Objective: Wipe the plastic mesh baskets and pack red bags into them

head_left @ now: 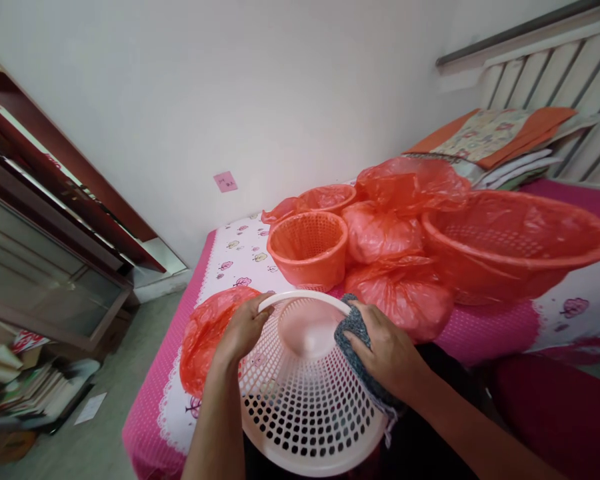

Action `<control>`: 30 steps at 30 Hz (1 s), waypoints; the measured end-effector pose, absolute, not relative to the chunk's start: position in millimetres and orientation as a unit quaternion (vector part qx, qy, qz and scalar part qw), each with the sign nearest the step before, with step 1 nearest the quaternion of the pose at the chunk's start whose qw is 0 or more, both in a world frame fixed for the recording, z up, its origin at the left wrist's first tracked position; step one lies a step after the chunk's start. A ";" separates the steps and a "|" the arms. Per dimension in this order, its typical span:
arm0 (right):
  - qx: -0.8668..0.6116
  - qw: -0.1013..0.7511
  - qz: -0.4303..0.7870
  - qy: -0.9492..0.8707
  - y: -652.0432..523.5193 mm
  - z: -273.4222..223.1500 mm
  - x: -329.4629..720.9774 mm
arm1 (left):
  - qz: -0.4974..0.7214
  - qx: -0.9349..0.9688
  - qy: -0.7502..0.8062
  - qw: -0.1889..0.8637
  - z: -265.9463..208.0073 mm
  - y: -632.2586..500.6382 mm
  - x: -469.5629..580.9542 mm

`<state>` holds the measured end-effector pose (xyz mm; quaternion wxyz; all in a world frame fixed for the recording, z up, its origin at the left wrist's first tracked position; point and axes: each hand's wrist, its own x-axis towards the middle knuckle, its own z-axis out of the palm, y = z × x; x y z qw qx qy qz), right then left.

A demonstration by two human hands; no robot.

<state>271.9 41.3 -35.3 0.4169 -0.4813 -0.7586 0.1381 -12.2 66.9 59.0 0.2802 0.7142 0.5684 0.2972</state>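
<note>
A pale pink plastic basket (314,407) with a perforated wall is tilted in front of me at the bed's edge. My left hand (245,327) grips its rim on the left, fingers curled over the edge. On the right side, my right hand (383,347) holds a dark grey cloth (355,337) against the basket's rim and wall. A red plastic bag (213,333) lies crumpled just beyond my left forearm. Right behind the basket stands a small red perforated basket (307,250).
Full red plastic bags (400,300) and a large bag-lined red basket (520,247) sit on the bed at right. Folded bedding (495,137) is stacked by the radiator (555,87). Papers (40,390) lie low on the left, near a glass-paned door (45,267).
</note>
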 end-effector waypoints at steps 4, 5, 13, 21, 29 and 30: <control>-0.487 0.426 0.141 -0.749 30.0 -46.4 273.5 | 0.306 0.708 0.564 0.295 60.0 67.1 -14.1; -0.491 0.429 0.143 -0.745 27.5 -48.7 273.7 | 0.308 0.707 0.565 0.293 59.7 66.9 -14.6; -0.486 0.439 0.170 -0.736 32.7 -46.4 278.3 | 0.302 0.699 0.609 0.222 57.0 53.2 -12.3; -0.444 0.397 0.205 -0.776 60.7 6.9 282.8 | 0.324 0.661 0.656 0.167 62.0 15.7 -11.6; -0.339 0.342 0.163 -0.861 93.1 52.9 247.1 | 0.283 0.713 0.619 0.170 63.4 27.2 3.2; -0.339 0.336 0.151 -0.865 95.8 52.1 241.8 | 0.279 0.713 0.621 0.168 61.9 30.8 3.6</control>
